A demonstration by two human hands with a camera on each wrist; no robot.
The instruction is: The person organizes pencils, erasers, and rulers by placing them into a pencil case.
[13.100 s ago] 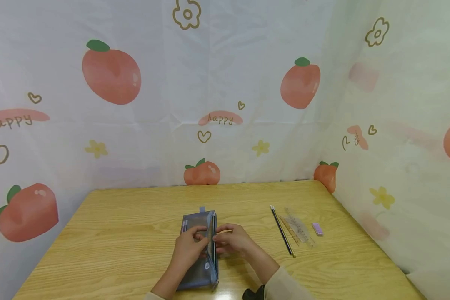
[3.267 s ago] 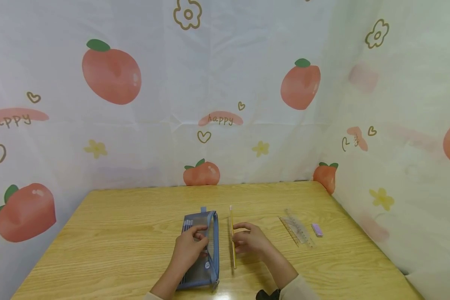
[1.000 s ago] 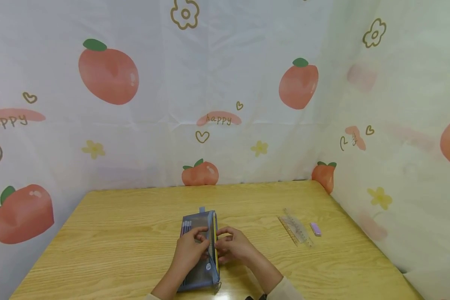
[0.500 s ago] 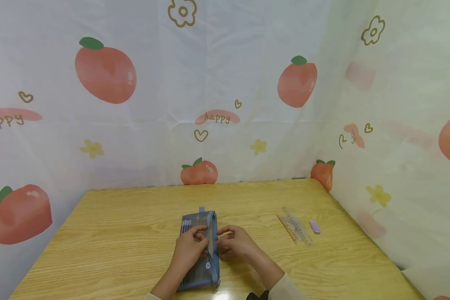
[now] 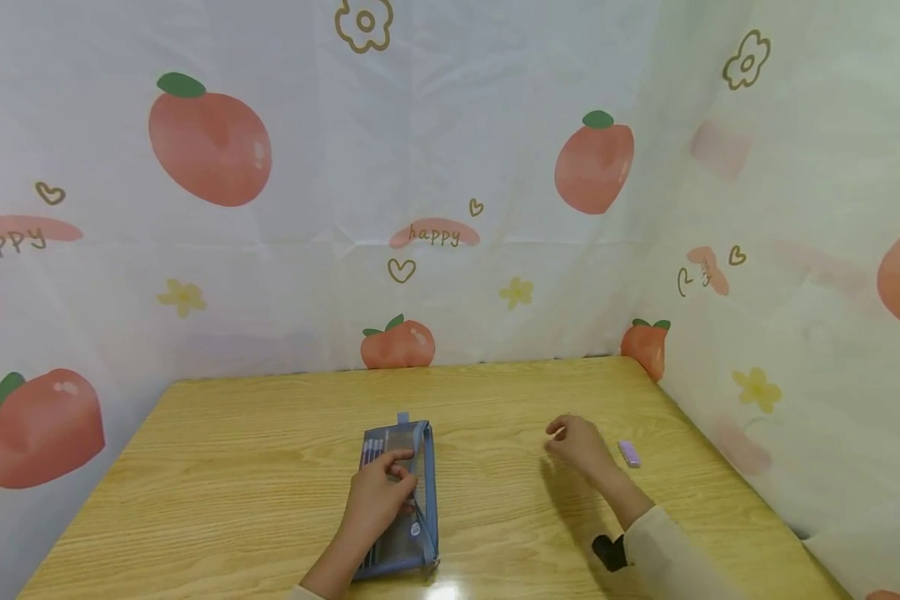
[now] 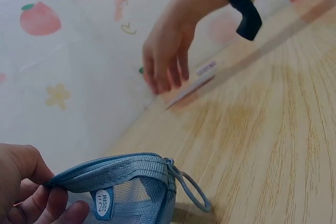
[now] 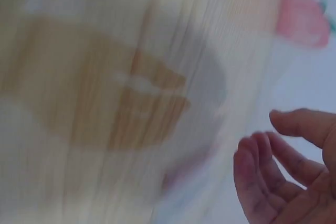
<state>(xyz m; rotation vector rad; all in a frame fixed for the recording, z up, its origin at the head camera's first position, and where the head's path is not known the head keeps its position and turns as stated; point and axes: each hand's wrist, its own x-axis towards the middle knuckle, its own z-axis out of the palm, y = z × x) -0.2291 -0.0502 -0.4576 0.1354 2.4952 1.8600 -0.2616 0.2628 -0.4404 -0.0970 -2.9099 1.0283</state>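
A translucent blue mesh pencil case (image 5: 397, 548) lies lengthwise on the table, its zip side parted. My left hand (image 5: 375, 500) pinches the edge of the opening; the left wrist view shows thumb and fingers on the zip rim (image 6: 107, 169). Several pencils or pens (image 5: 373, 450) show through the mesh. Away to the right, my right hand (image 5: 581, 450) hovers above the table with loosely bent fingers and nothing between them. Clear rulers (image 6: 190, 92) lie below it, hidden from the head view by the hand and blurred in the right wrist view.
A purple eraser (image 5: 629, 453) lies just right of the right hand. The wooden table (image 5: 270, 433) meets a white fruit-print curtain (image 5: 300, 317) at the back and right. A black wrist device (image 5: 609, 552) sits by the right sleeve.
The yellow pencil, seen at the case opening a second ago, went inside. My right hand then left the case and moved right to the rulers. My left hand kept its hold.
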